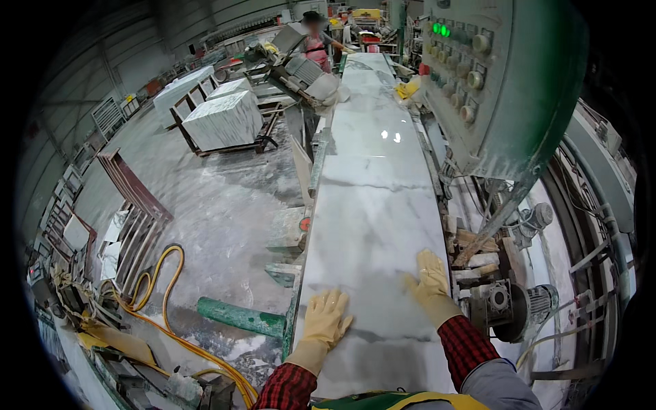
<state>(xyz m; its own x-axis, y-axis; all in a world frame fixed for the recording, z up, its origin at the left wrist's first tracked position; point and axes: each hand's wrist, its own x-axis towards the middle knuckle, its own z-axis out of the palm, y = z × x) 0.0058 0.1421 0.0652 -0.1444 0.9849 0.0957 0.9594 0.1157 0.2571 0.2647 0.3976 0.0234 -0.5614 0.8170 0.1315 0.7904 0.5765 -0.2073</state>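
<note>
A long white stone slab (372, 232) with grey veins lies flat before me on a narrow machine bed, its far part wet and shiny. My left hand (328, 318), in a cream rubber glove, rests flat on the slab close to its left edge, fingers stretched out. Near the right edge my right hand (430, 281), gloved alike, lies on the surface with its fingers extended and a little blurred. Neither hand grips anything. Red and black checked cuffs show at both wrists.
A green control box (471, 82) with lit buttons hangs at the right, above motors (540, 304). A green bar (240, 316) juts out left, near a yellow hose (167, 321). Stacked marble slabs (224, 121) stand farther left. Another person (316, 48) stands at the far end.
</note>
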